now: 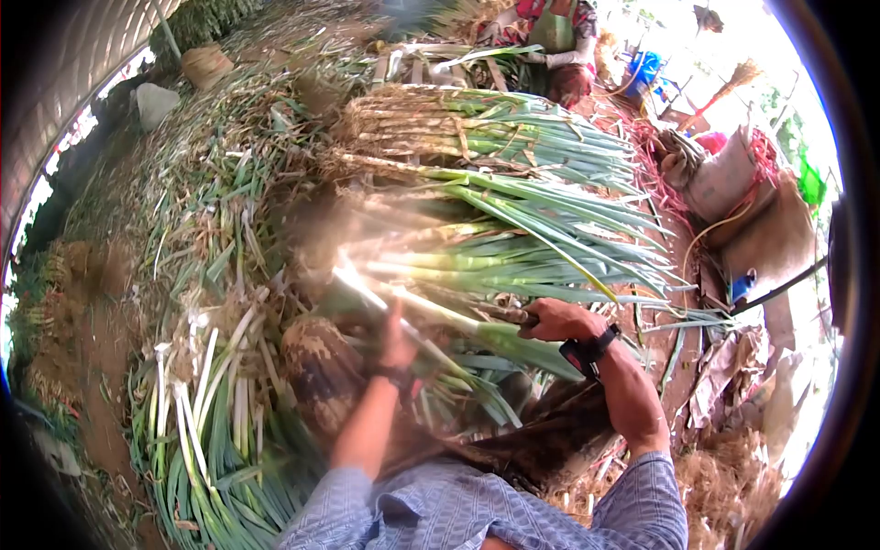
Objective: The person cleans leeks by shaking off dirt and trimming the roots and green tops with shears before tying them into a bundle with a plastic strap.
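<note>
My left hand (pixel 396 344), blurred by motion, is closed around a long green onion (pixel 426 348). The white end points up and left, and the green leaves trail down to the right. My right hand (pixel 561 321) grips a dark tool (pixel 515 315) with a rod-like end that points left; its exact kind is not clear. Just beyond both hands lies a large stack of green onions (pixel 550 206), roots to the left and leaves to the right. A pale haze covers part of the stack near the root ends.
More green onions (pixel 202 440) with white stems lie in a heap at my left. Leaf scraps (pixel 211 202) cover the ground farther left. Another person (pixel 559 46) is at the far end. Sacks (pixel 733 183) and red twine (pixel 651 165) lie at right, with dry roots (pixel 724 477) near my right elbow.
</note>
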Available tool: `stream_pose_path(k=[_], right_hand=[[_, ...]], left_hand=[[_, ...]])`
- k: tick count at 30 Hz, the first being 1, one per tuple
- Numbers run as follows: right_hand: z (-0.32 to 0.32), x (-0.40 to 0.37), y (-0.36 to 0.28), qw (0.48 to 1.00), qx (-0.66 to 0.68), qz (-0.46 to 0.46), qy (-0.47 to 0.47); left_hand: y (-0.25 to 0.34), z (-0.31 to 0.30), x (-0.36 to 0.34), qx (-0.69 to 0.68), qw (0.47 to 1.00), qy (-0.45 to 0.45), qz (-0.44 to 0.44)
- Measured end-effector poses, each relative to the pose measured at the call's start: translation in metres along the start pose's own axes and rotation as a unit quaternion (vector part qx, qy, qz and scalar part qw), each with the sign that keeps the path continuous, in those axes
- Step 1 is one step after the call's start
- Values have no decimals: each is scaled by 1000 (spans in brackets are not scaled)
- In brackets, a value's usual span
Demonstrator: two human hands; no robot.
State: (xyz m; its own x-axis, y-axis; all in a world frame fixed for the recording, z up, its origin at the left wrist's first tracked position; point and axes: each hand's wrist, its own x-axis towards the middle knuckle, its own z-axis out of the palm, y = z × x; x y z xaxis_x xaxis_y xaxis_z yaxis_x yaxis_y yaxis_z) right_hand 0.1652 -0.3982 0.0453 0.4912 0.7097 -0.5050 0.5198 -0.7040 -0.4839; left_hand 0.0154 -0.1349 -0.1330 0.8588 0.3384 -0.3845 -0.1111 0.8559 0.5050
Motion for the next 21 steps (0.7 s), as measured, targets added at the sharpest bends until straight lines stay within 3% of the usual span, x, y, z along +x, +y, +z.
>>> stream_pose_path(k=[5,11,15,20,21], right_hand=[[20,23,3,993,-90,-72,-2],[35,42,-14,990,-117,-62,58],[43,59,-28,987,-122,-82,64],[35,68,-44,989,-108,-91,51],[33,65,-47,990,-99,-91,50]], left_hand=[[-4,13,-18,7,1000,3,0],[-8,-9,-6,28,999,40,-19],[-13,-26,0,100,993,-55,-41],[-9,-4,-27,130,987,-53,-85],[-9,-7,-27,163,984,-44,-54]])
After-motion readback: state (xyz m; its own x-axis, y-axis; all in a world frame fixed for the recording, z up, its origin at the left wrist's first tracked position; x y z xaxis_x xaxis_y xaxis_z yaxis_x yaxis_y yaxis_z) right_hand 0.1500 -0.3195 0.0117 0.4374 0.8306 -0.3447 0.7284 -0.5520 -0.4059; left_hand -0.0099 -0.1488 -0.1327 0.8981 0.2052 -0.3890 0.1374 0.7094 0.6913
